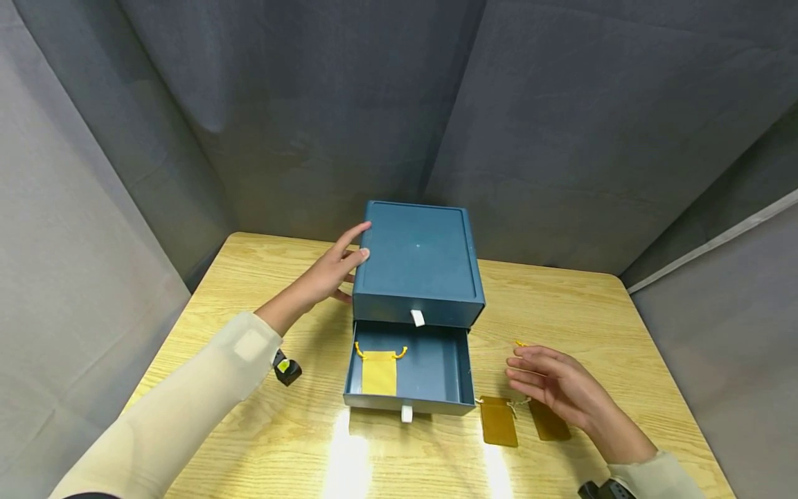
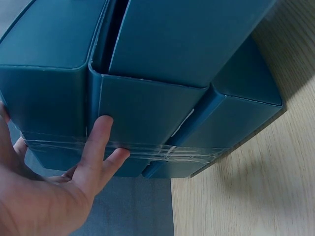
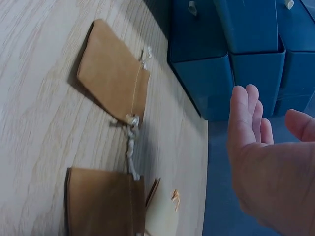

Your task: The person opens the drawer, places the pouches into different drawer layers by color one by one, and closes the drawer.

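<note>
A dark teal drawer box (image 1: 419,263) stands on the wooden table (image 1: 623,326). Its lower drawer (image 1: 436,360) is pulled out, with a yellow drawstring pouch (image 1: 379,371) lying inside at the left. My left hand (image 1: 333,270) rests with straight fingers (image 2: 96,142) against the box's left side (image 2: 147,108). My right hand (image 1: 555,384) hovers open, palm inward, just above two brown pouches (image 1: 499,420) (image 1: 548,419) on the table right of the drawer. In the right wrist view the brown pouches (image 3: 113,81) (image 3: 103,204) lie apart from the hand (image 3: 261,147), which holds nothing.
A small black object with a yellow-green spot (image 1: 287,367) lies left of the drawer. A small orange bit (image 1: 519,343) lies beyond my right hand. Grey fabric walls (image 1: 312,104) close in the table at back and sides.
</note>
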